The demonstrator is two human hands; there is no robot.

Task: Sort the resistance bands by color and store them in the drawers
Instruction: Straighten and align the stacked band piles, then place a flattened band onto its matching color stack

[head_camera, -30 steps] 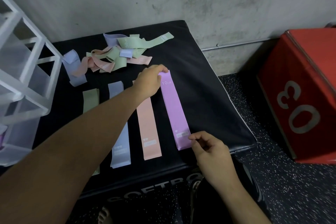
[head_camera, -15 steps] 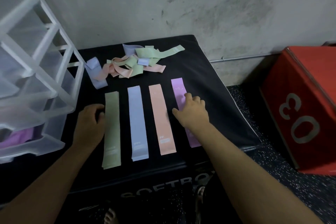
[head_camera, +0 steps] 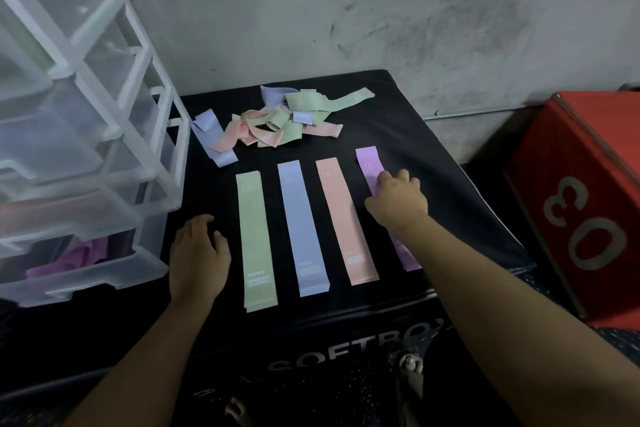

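Centre frame, the right grip [head_camera: 398, 199] lies spread on the purple band [head_camera: 369, 163], hiding its middle. The left grip [head_camera: 199, 260] rests relaxed on the surface [head_camera: 433, 166] beside the green band [head_camera: 258, 239]. At left the drawers [head_camera: 104, 135], cut off by the frame edge, blur a purple shape [head_camera: 76, 258] inside.

We see a pale green band [head_camera: 258, 239], a periwinkle blue band [head_camera: 302, 225], a peach band [head_camera: 346, 222] and a lilac band [head_camera: 369, 163], each with faint white print, against the black foam box [head_camera: 450, 191], which is lettered in white. The tangled pile [head_camera: 282, 123] mixes green, peach and blue. The drawer unit [head_camera: 138, 135] is translucent white, and purple shows through its bottom drawer [head_camera: 104, 276]. The red box [head_camera: 554, 177] bears white numerals.
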